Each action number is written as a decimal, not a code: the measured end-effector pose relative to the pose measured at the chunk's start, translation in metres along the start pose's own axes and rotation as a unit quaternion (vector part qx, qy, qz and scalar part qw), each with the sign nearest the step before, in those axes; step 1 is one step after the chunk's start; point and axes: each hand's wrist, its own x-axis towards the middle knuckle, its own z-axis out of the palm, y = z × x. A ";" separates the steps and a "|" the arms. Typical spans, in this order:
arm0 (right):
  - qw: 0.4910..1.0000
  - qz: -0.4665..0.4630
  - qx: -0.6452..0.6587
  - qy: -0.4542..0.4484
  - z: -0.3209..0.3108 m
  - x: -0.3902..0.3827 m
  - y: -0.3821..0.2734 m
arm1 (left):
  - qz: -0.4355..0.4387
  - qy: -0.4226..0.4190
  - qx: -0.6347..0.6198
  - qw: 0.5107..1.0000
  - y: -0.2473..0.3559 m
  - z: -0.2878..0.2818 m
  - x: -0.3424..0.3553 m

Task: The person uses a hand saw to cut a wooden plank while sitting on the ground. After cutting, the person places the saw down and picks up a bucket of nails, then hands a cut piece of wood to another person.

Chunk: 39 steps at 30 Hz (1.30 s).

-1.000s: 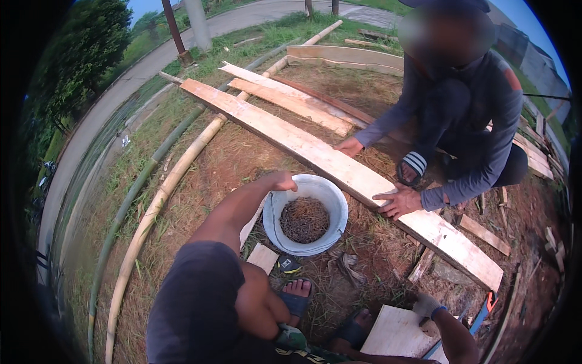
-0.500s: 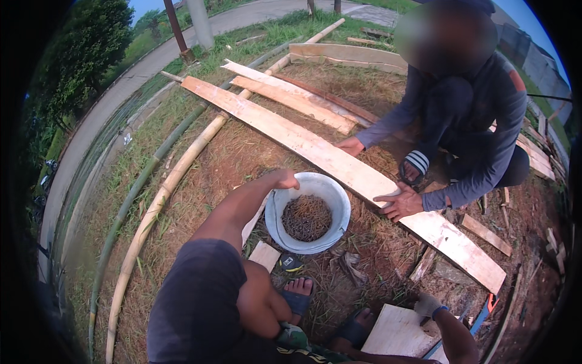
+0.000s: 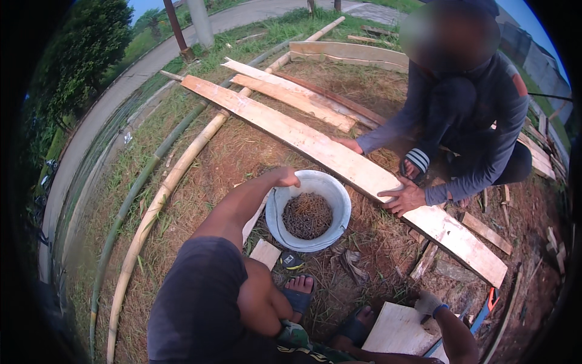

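Observation:
My left hand (image 3: pixel 287 177) is closed over the far left rim of a white bucket (image 3: pixel 341 206). Inside the bucket lies a heap of brownish nails (image 3: pixel 307 216). At the lower right my right hand (image 3: pixel 428 303) wears a pale glove and is curled just above a plywood piece (image 3: pixel 397 330). What its fingers hold, if anything, I cannot make out. Beyond the bucket a co-worker squats with both hands on a long wooden board (image 3: pixel 303 141), which slants from far left to near right.
Two bamboo poles (image 3: pixel 159 203) run along the left. More planks (image 3: pixel 294 100) lie behind the long board. A saw with an orange and blue handle (image 3: pixel 487 305) is by the board's near end. A small black and yellow object (image 3: pixel 291 261) sits beside my foot.
The co-worker's near hand and the long board have shifted very slightly. My left hand stays on the bucket rim, and my right hand has hardly moved.

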 end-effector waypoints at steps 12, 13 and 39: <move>0.999 0.034 0.006 0.004 -0.021 -0.021 -0.031 | 0.013 -0.001 0.010 1.000 -0.005 0.002 -0.002; 1.000 0.028 0.007 0.003 -0.018 -0.018 -0.029 | 0.010 -0.002 0.010 1.000 -0.007 0.002 -0.003; 0.999 -0.028 0.004 0.016 -0.019 -0.017 -0.014 | 0.015 -0.014 0.025 0.999 -0.007 0.008 0.015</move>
